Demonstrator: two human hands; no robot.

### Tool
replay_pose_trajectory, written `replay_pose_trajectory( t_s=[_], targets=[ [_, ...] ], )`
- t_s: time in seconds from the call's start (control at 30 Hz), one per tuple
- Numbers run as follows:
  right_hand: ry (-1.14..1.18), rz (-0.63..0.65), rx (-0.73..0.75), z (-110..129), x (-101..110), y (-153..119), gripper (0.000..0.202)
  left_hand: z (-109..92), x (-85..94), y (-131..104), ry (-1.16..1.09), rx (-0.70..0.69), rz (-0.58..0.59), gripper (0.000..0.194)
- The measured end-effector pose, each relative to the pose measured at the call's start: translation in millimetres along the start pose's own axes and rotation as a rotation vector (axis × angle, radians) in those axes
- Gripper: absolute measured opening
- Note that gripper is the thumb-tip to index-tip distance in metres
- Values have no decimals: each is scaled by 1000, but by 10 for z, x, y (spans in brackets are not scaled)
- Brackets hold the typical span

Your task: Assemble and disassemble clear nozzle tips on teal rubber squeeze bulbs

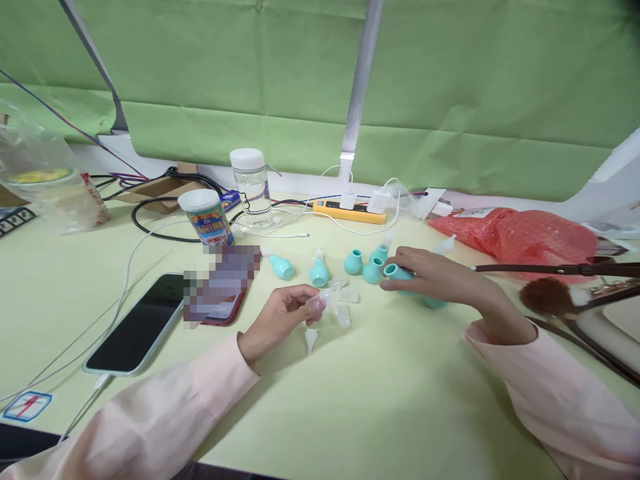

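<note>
My left hand (293, 310) pinches a clear plastic nozzle (327, 298) near the middle of the table. Beside its fingers lie several more clear pieces (343, 315), and a loose tip (311, 340) is just below. Around a turquoise bulb (397, 271), whose opening faces up and left, the fingers of my right hand (417, 270) are closed. To its left stand open turquoise bulbs (353, 262). Two bulbs with clear tips, one lying (283, 267) and one more upright (319, 272), are farther left. Another bulb (436, 302) is partly hidden beneath my right hand.
Two phones (137, 327) lie at the left with white cables. Behind are a printed cup (207, 220), a clear bottle (253, 193) and a yellow power strip (350, 211). At the right are a red plastic bag (520, 237) and a bag with brown straps (613, 313).
</note>
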State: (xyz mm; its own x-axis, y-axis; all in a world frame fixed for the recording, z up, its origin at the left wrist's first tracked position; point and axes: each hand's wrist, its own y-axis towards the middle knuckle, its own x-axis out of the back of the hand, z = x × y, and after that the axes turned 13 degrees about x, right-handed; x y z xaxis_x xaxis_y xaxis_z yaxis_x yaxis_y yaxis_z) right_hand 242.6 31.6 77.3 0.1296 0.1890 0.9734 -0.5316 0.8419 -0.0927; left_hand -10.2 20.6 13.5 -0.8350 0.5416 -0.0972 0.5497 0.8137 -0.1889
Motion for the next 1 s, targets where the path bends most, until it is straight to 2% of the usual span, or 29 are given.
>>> replay_pose_trajectory(
  t_s=[0.1, 0.2, 0.43, 0.53, 0.63, 0.73, 0.8, 0.9, 1.0],
  targets=[
    [-23, 11, -56, -109, -31, 16, 41, -31, -10, -10, -5, 37, -2, 22],
    [-42, -12, -85, -179, -70, 48, 34, -36, -11, -21, -51, 50, 3, 22],
    [-46, -31, -75, -270, -138, 91, 17, -29, -17, -35, -189, 46, 110, 18],
    [-57, -39, -63, -300, -156, 93, 18, -39, -30, -39, -221, 76, 154, 19],
    [-81, -48, -61, -279, -135, 64, 21, -32, -28, -36, -235, 81, 190, 21],
    [-148, -102, -60, -112, -82, 1, 22, -8, -19, -33, -240, 95, 260, 25],
    [-143, -204, 24, 92, -68, -36, 20, 8, -19, -36, -234, 122, 328, 28],
    [175, -396, 335, 446, -133, -47, 31, 21, -31, -53, -187, 168, 421, 34],
    [456, -381, 557, 694, -277, -5, 40, 15, -54, -76, -117, 188, 501, 41]
  ],
)
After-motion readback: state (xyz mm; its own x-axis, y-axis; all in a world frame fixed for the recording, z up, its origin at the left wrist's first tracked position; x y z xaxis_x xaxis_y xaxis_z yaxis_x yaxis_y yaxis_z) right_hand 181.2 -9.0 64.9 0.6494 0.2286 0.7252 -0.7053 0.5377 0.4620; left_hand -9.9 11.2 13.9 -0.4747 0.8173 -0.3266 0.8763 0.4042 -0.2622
